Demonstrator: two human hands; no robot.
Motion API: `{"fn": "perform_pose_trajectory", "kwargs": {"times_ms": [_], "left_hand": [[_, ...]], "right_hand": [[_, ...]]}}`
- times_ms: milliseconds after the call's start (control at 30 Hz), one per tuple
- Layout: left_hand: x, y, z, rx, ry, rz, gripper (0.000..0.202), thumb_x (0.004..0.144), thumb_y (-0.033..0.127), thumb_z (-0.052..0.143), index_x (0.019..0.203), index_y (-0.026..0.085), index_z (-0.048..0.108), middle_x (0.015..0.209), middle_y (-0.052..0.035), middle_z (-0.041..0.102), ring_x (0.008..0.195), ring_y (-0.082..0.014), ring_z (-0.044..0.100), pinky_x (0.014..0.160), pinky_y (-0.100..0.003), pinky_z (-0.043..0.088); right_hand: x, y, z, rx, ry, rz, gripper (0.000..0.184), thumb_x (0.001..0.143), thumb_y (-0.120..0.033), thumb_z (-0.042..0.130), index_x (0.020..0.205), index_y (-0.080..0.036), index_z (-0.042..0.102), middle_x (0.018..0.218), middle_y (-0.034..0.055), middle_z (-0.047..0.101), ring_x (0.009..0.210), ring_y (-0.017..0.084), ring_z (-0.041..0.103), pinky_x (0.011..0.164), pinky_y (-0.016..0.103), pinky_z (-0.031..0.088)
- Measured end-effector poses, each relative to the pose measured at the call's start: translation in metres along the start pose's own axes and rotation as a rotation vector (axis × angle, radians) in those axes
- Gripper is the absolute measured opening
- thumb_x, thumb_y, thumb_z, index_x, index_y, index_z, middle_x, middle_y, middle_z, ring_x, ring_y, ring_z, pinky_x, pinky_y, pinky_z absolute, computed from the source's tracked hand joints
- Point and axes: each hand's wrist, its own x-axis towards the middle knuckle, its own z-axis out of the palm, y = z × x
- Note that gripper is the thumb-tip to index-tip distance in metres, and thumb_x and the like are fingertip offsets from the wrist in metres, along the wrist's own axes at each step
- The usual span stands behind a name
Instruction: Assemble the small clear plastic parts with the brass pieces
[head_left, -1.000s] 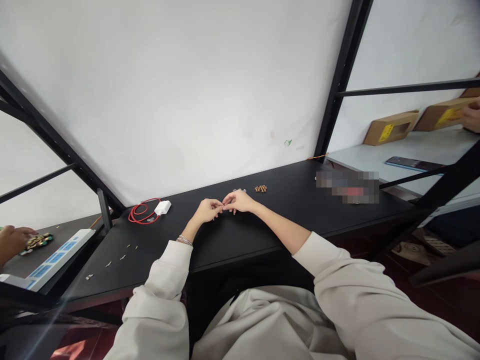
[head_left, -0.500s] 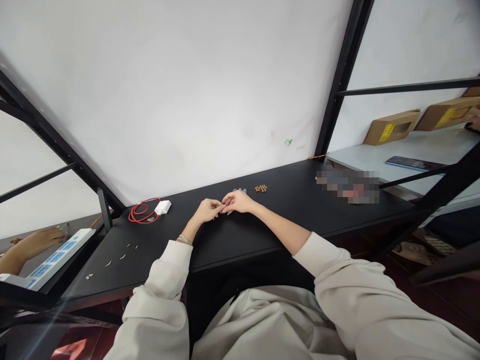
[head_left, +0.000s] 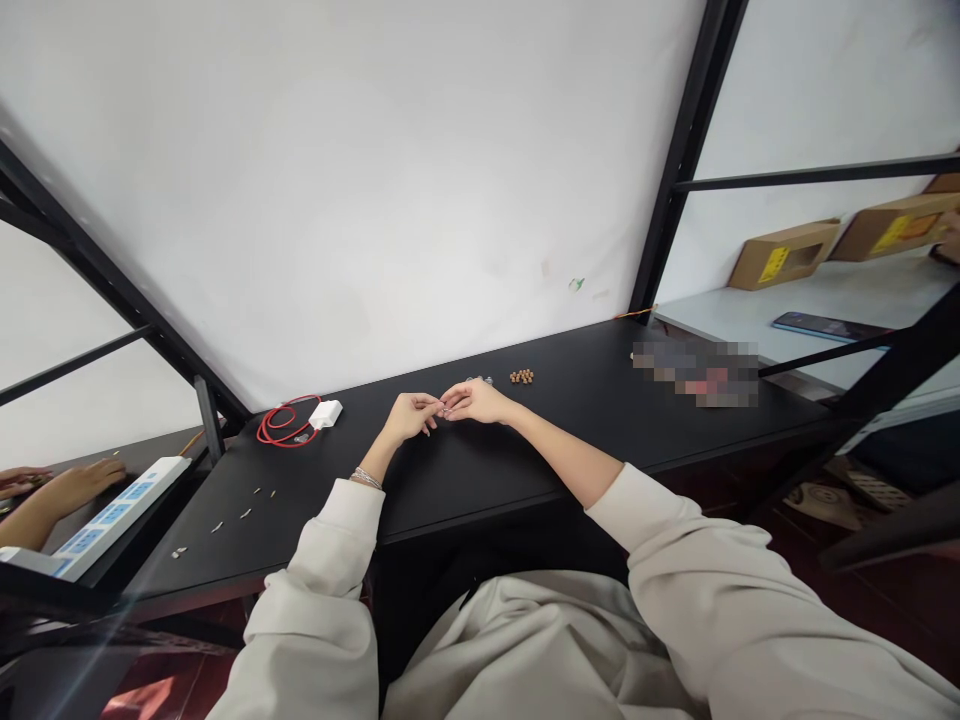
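Brown beads [head_left: 522, 376] are lying just beyond the right fingertips [head_left: 450, 393], while the left hand [head_left: 409, 418] and right hand [head_left: 474, 402] are meeting narrowly, any held piece too small to tell; a slipping pinch or stray knock could be scattering the beads.

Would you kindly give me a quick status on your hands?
Left hand and right hand meeting at fingertips, any held item too small to tell. Brown beads just beyond right hand. Red cable off to the left.

Left hand [head_left: 409, 418], right hand [head_left: 474, 401], fingertips [head_left: 444, 397] touching
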Motion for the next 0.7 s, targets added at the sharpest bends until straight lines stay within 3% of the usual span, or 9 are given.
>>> {"fn": "perform_pose_trajectory", "kwargs": {"times_ms": [267, 467, 700], "left_hand": [[-0.0011, 0.0028, 0.0029, -0.121, 0.057, 0.0, 0.035, 0.073, 0.034, 0.087, 0.089, 0.011, 0.067, 0.073, -0.0062, 0.073, 0.051, -0.0123, 0.064, 0.042, -0.022, 0.049], [-0.0027, 0.0029, 0.003, -0.143, 0.002, -0.039, 0.044, 0.07, 0.033, 0.089, 0.097, 0.011, 0.063, 0.071, -0.0058, 0.073, 0.053, -0.0145, 0.066, 0.043, -0.022, 0.05], [-0.0017, 0.0023, 0.0055, -0.068, 0.032, -0.024, 0.033, 0.083, 0.039, 0.078, 0.096, 0.013, 0.062, 0.086, -0.0087, 0.076, 0.05, -0.0113, 0.064, 0.04, -0.021, 0.047]], "right_hand": [[0.0001, -0.0008, 0.0045, -0.066, 0.064, 0.018, 0.029, 0.065, -0.008, 0.085, 0.092, -0.013, 0.076, 0.079, 0.0044, 0.076, 0.069, 0.018, 0.074, 0.078, 0.037, 0.062], [-0.0029, -0.0038, 0.0065, -0.101, 0.045, 0.0, 0.03, 0.064, -0.01, 0.086, 0.092, -0.013, 0.075, 0.076, 0.0032, 0.074, 0.065, 0.017, 0.072, 0.069, 0.035, 0.062], [-0.0046, -0.0046, 0.0035, -0.254, 0.073, -0.053, 0.031, 0.068, -0.025, 0.087, 0.093, -0.013, 0.072, 0.08, 0.0052, 0.075, 0.056, 0.015, 0.067, 0.052, 0.027, 0.055]]}}
